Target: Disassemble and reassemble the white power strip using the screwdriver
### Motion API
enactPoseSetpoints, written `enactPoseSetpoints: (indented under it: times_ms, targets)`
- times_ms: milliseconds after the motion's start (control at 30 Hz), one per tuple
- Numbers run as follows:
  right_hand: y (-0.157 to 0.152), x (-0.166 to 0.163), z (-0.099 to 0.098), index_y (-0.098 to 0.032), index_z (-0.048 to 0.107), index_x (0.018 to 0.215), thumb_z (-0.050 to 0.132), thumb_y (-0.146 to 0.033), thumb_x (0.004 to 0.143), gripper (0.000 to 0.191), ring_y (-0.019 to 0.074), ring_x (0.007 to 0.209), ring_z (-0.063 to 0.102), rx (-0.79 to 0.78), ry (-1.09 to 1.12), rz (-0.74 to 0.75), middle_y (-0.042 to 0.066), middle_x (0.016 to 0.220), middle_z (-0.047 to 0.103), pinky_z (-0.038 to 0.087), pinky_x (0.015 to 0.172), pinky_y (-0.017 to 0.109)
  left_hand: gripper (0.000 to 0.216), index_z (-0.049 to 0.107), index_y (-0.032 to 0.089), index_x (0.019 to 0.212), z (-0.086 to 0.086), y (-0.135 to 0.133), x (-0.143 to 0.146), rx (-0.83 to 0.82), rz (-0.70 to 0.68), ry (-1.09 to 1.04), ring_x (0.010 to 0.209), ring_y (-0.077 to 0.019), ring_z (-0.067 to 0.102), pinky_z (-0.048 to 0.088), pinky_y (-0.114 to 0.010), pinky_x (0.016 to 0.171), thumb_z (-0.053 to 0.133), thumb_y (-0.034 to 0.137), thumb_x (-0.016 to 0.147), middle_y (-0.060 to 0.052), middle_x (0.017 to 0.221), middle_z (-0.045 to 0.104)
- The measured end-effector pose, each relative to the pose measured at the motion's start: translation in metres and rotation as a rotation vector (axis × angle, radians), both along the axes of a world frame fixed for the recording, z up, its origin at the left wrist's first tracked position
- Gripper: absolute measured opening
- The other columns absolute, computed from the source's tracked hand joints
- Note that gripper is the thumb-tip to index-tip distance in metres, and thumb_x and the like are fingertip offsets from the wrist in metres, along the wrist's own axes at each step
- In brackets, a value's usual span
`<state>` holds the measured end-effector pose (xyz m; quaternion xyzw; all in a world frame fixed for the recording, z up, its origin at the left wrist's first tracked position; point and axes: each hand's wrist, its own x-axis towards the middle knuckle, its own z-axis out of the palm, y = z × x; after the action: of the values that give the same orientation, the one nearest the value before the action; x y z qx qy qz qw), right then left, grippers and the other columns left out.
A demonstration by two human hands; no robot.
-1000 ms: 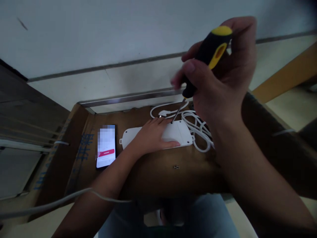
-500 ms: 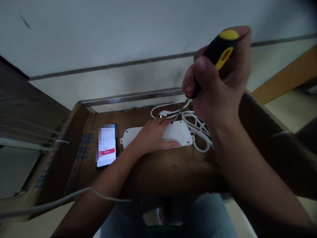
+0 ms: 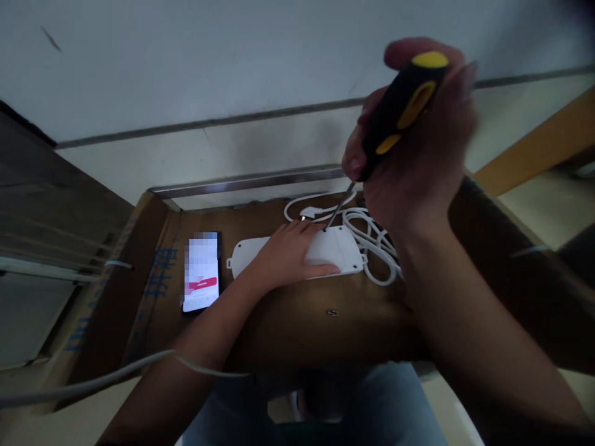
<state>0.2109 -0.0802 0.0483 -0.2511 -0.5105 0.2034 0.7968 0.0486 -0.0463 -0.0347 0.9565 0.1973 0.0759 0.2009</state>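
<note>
A white power strip (image 3: 343,248) lies face down, with screw holes showing near its ends. Across its middle rests my left hand (image 3: 288,251), fingers over the far edge and thumb along the near side, holding it down. My right hand (image 3: 413,155) is around the black and yellow handle of a screwdriver (image 3: 400,114), some of its fingers loosened near the top. The tilted shaft runs down to a hole on the strip's far edge, beside my left fingertips. Several small screws (image 3: 333,313) lie on the cardboard in front.
The cardboard tray (image 3: 279,328) has raised sides. To the left lies a phone (image 3: 201,272) with a lit screen. The strip's coiled white cable (image 3: 379,251) and plug (image 3: 310,213) are behind and to the right. A metal rail (image 3: 251,181) runs along the back, before the wall.
My right hand has turned, its thumb now up near the top of the handle and its fingers looser. The screwdriver handle has rotated. My left hand and the power strip stay in place.
</note>
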Motion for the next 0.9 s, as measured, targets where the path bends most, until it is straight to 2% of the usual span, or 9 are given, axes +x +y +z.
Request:
enactPoseSetpoints:
  times_ms: [100,233,300,367,433,500,567,733,900]
  targets:
    - [-0.002,0.002,0.0,-0.014,0.06,0.121,0.059,-0.049,0.093,0.044,0.0073,0.06,0.058,-0.073,-0.031,0.066,0.002,0.093,0.062,0.039,0.046,0.026,0.088,0.051,0.013,0.149,0.001,0.0,0.0,0.001,-0.009,0.003,0.132,-0.0367,0.058,0.045,-0.05,0.115,0.072,0.071,0.085,-0.018,0.145,0.061]
    - [-0.005,-0.003,-0.001,-0.019,0.048,0.107,0.075,-0.032,0.088,0.035,0.0109,0.077,0.07,-0.026,-0.079,-0.007,-0.001,0.095,0.063,0.055,0.061,0.025,0.089,0.051,0.013,0.15,0.001,0.0,0.0,0.009,-0.002,0.008,0.132,-0.037,0.058,0.044,-0.05,0.115,0.072,0.071,0.086,-0.018,0.145,0.061]
    - [-0.004,-0.003,-0.001,-0.021,0.038,0.102,0.078,-0.022,0.083,0.044,0.0073,0.066,0.064,0.023,-0.086,-0.035,-0.006,0.091,0.062,0.052,0.054,0.023,0.089,0.05,0.013,0.151,0.0,0.0,0.0,0.013,-0.001,0.006,0.131,-0.037,0.058,0.045,-0.05,0.115,0.072,0.07,0.086,-0.018,0.145,0.061]
    - [-0.003,0.0,-0.001,-0.022,0.036,0.102,0.077,-0.024,0.085,0.044,0.0024,0.053,0.051,0.051,-0.077,-0.045,-0.008,0.087,0.061,0.04,0.044,0.02,0.089,0.049,0.015,0.152,0.001,0.0,0.0,0.008,-0.005,0.005,0.132,-0.037,0.058,0.045,-0.051,0.114,0.072,0.069,0.086,-0.017,0.146,0.061]
    - [-0.001,0.005,-0.001,-0.02,0.045,0.113,0.067,-0.036,0.094,0.034,0.0022,0.054,0.049,0.023,-0.08,-0.019,-0.004,0.091,0.062,0.034,0.043,0.021,0.088,0.05,0.016,0.152,0.001,-0.001,0.0,0.0,-0.004,0.005,0.132,-0.0367,0.058,0.045,-0.05,0.114,0.072,0.069,0.086,-0.017,0.146,0.06]
    - [0.0,0.008,-0.002,-0.016,0.054,0.124,0.054,-0.044,0.1,0.037,0.0046,0.06,0.056,-0.029,-0.096,0.024,0.001,0.095,0.065,0.038,0.047,0.022,0.088,0.05,0.015,0.152,0.002,-0.001,0.0,-0.005,0.0,0.012,0.133,-0.0366,0.058,0.044,-0.05,0.116,0.072,0.07,0.086,-0.017,0.147,0.06]
    - [0.0,0.008,-0.003,-0.016,0.058,0.124,0.052,-0.045,0.101,0.038,0.0052,0.061,0.058,-0.052,-0.117,0.008,0.001,0.094,0.066,0.04,0.049,0.023,0.09,0.05,0.013,0.151,0.003,-0.002,0.0,-0.007,0.006,0.022,0.135,-0.0369,0.056,0.043,-0.05,0.118,0.073,0.07,0.085,-0.018,0.149,0.059]
    - [-0.003,-0.006,-0.001,-0.018,0.056,0.105,0.07,-0.033,0.093,0.024,0.0062,0.063,0.061,0.026,-0.116,-0.326,-0.003,0.085,0.063,0.047,0.048,0.024,0.088,0.052,0.013,0.15,0.005,-0.002,0.0,-0.021,0.023,0.037,0.137,-0.0362,0.056,0.042,-0.049,0.119,0.074,0.069,0.085,-0.018,0.15,0.058]
    - [-0.014,-0.012,0.006,-0.019,0.04,0.082,0.078,-0.03,0.086,0.039,0.0035,0.063,0.057,0.016,-0.23,-0.6,-0.004,0.077,0.049,0.043,0.054,0.023,0.088,0.052,0.014,0.149,0.004,-0.002,0.001,-0.042,0.021,0.018,0.136,-0.0369,0.056,0.043,-0.051,0.118,0.074,0.07,0.084,-0.018,0.149,0.059]
